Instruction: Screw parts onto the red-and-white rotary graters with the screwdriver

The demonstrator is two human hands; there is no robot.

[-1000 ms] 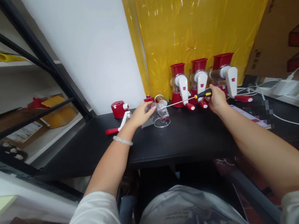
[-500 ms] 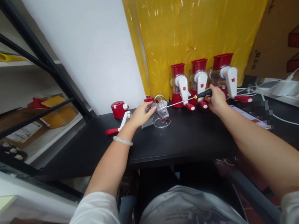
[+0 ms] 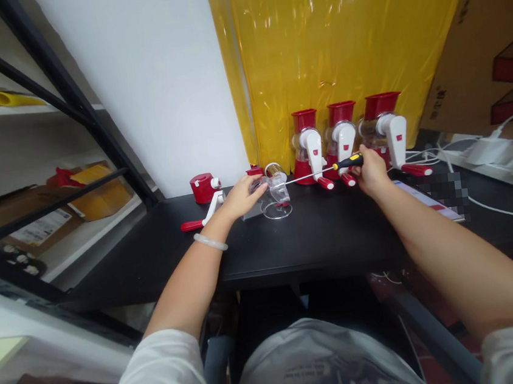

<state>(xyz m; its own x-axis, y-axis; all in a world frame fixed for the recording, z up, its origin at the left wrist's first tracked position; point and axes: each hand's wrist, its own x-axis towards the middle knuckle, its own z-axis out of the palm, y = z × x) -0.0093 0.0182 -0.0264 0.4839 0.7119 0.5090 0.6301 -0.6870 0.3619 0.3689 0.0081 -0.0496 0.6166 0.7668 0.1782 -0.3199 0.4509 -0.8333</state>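
Clear plastic body [image 3: 278,191]: in the head view, it is at the black tabletop [image 3: 263,255], its round rim on the lower side; whether it rests there or is held just above is hard to tell.
Left hand [image 3: 244,196]: closed over the left side of the clear plastic body, gripping it.
Right hand [image 3: 371,171]: well to the right of that body, wrapped around the handle of a screwdriver [image 3: 348,161].
Shaft: runs leftward to the body; tip contact is too small to tell.
Metal drum [image 3: 275,169]: just behind the body.
Red base [image 3: 203,188]: left of the body.
White crank [image 3: 213,209]: left of the body, red grip outward.
Three red-and-white graters [image 3: 314,146]: upright in a row, right of and behind the body.
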